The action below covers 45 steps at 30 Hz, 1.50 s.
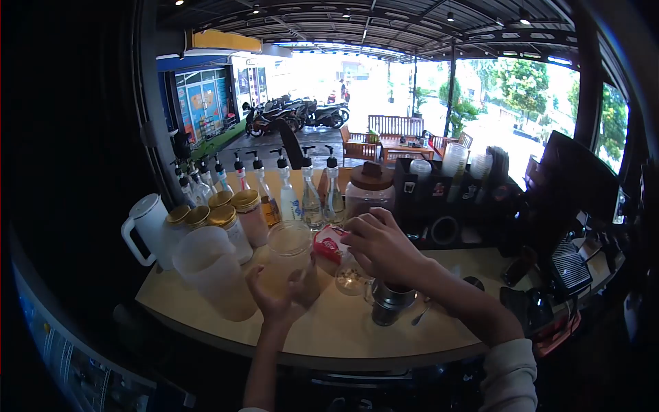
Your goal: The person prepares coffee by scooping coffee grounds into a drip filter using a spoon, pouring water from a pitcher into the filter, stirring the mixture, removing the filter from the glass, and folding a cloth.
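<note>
My left hand is open, palm up, with its fingers apart just below a clear plastic cup on the wooden counter. My right hand is raised with its fingers pressed together, beside a red and white packet; whatever it pinches, if anything, is too small or hidden to make out. Under it stands a small glass with something inside. A metal cup sits below my right wrist, and a spoon lies to its right.
Gold-lidded jars, a frosted pitcher and a white jug stand left. Pump bottles and a wooden-lidded jar line the back. A black cup organizer and a monitor are right.
</note>
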{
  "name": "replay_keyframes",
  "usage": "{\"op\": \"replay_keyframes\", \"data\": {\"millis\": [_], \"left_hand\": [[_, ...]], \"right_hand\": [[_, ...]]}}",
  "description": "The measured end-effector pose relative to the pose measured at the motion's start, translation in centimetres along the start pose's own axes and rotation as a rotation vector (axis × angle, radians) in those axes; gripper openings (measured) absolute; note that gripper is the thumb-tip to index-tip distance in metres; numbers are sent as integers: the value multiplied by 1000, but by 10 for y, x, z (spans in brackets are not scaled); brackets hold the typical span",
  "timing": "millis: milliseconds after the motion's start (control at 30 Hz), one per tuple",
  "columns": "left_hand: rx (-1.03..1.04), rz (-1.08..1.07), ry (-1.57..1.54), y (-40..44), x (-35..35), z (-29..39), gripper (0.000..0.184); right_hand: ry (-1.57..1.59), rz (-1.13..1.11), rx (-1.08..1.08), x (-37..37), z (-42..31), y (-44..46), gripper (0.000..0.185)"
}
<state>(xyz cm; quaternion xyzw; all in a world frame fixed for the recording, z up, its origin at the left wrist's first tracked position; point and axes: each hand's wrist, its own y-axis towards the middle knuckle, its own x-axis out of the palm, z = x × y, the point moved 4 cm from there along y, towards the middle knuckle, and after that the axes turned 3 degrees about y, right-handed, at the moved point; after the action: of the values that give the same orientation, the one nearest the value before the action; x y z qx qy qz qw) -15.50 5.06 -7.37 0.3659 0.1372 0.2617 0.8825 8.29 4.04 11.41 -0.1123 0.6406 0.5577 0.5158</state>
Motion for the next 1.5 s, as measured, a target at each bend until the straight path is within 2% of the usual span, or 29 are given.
{"op": "replay_keyframes", "data": {"millis": [67,100,133,167,200,267,300,367,400,467,533,600,633,667,733,767,867,1033,1167,1233,1267,1367,1433,1467,1500], "left_hand": [[99,166,203,-13,-5,-11,75],[100,162,197,-20,1,2,75],[118,60,143,-29,13,16,71],[138,-39,88,-38,26,33,67],[143,-37,84,-44,37,46,67],[90,-293,-51,-59,64,68,78],[87,-304,-46,-66,73,78,78],[-80,-506,-130,-79,97,89,93],[-84,-518,-130,-83,103,90,93],[-111,-573,-150,-90,116,90,104],[-154,-549,-137,-91,122,97,104],[-413,-522,-225,-95,130,90,106],[-391,-532,-157,-94,134,91,108],[-389,-533,-155,-94,135,92,108],[-433,-530,-271,-95,140,93,108],[-433,-539,-272,-96,144,89,108],[-448,-510,-338,-97,152,77,110],[-234,-528,-253,-87,156,75,114],[-205,-501,-290,-79,144,81,113],[-125,-359,-333,-66,133,86,108],[-129,-358,-333,-60,132,92,108],[-76,-450,-293,-43,134,111,100],[32,-507,-149,-38,140,120,95],[30,-505,-149,-34,141,128,95],[-53,-595,-145,-33,143,135,95]], "right_hand": [[45,46,51,-21,7,-33,24],[104,90,146,-33,12,-51,23],[162,133,238,-44,18,-70,21],[153,134,236,-48,24,-91,21],[184,218,344,-48,35,-115,20],[228,378,524,-50,49,-164,18],[236,452,598,-52,52,-188,18],[173,513,702,-50,56,-235,21],[101,573,789,-50,58,-259,24],[105,625,875,-35,65,-302,25],[107,679,955,-22,63,-330,26],[246,672,1040,-14,58,-339,25],[357,697,1108,-9,55,-342,23],[359,700,1108,-3,55,-346,23],[592,786,1145,14,59,-359,22],[509,792,1131,12,55,-357,20],[517,886,1150,19,53,-360,18],[659,921,1153,25,55,-367,20],[743,897,1178,27,58,-373,20],[731,903,1191,24,55,-370,19],[720,909,1200,22,54,-368,18],[886,974,1222,30,60,-376,14],[971,1047,1208,37,67,-382,13],[1058,1122,1193,39,69,-383,12],[1058,1117,1196,38,69,-382,12]]}}
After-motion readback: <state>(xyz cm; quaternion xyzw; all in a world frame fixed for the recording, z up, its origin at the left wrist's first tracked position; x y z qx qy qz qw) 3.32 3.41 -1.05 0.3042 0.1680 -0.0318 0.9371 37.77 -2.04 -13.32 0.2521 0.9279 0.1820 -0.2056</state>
